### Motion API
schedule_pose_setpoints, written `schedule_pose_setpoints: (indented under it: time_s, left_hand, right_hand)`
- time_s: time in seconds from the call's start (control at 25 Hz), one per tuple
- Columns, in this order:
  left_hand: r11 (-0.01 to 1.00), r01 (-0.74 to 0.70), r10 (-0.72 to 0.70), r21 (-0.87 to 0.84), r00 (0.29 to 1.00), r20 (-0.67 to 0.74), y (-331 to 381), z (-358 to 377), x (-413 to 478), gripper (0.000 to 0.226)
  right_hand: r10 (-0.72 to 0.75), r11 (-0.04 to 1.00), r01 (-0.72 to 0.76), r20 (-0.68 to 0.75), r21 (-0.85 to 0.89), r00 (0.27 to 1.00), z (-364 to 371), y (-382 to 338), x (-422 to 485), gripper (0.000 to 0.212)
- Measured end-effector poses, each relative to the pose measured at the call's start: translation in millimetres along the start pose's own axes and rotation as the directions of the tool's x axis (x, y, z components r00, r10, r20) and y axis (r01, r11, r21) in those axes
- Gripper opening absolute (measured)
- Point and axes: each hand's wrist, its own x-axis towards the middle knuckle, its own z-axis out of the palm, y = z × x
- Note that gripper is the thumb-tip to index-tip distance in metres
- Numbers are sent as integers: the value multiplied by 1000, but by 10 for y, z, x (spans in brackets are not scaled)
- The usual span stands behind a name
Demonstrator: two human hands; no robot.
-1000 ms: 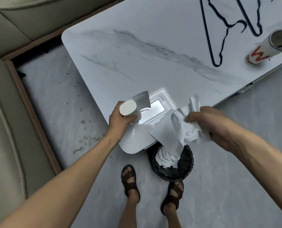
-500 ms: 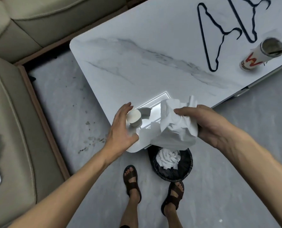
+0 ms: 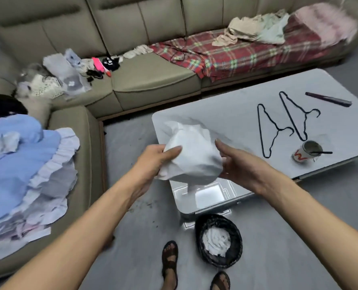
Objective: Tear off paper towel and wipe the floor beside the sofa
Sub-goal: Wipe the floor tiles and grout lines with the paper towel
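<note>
Now the left hand (image 3: 153,162) has let go of the roll; both it and the right hand (image 3: 239,167) squeeze the paper towel wad (image 3: 191,156), bunching it to wipe the floor (image 3: 132,147).

- Two black hangers (image 3: 278,126) and a paper cup (image 3: 304,152) on the white table (image 3: 226,107)
- Plaid blanket (image 3: 226,53)
- Blue garment (image 3: 17,155)
- Black bin (image 3: 219,240) beside sandalled feet (image 3: 169,262)

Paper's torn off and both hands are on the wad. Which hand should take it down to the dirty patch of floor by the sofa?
Left, probably. The left hand grips the paper towel wad on the sofa side, above the specks on the floor. The right hand is over the table.
</note>
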Motion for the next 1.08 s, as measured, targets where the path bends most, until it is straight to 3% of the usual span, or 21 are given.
schedule_pose_setpoints:
  time_s: [0.16,0.28,0.4,0.56,0.76,0.96,1.08]
  left_hand:
    - [988,36,-68,-153,975,-211,264,-365,-645,36]
    - [975,74,-117,-209,972,-203,324,-679,-1045,37]
    - [991,66,-93,-112,963,-252,353,-995,-1307,31]
    - [989,3,57,147,914,-402,312,-1509,-1376,14]
    - [983,84,-24,161,939,-343,139,-2097,-1361,46]
    - [869,101,106,485,919,-381,21,-2387,-1270,44]
    - [961,69,36,268,929,-368,40,-2477,-1211,36]
  right_hand:
    - [-186,964,169,-69,-205,980,559,-60,-319,16]
    - [-234,935,195,-99,-297,967,1034,-128,-461,10]
    - [-269,887,199,-115,-416,956,1466,-125,-443,13]
    - [-366,818,246,-141,-520,920,2029,-65,-277,8]
    - [-528,656,277,-164,-702,833,2823,92,-31,33]
    - [-633,540,314,-131,-781,763,3122,129,31,39]
    - [-644,555,304,-168,-774,746,3084,108,62,42]
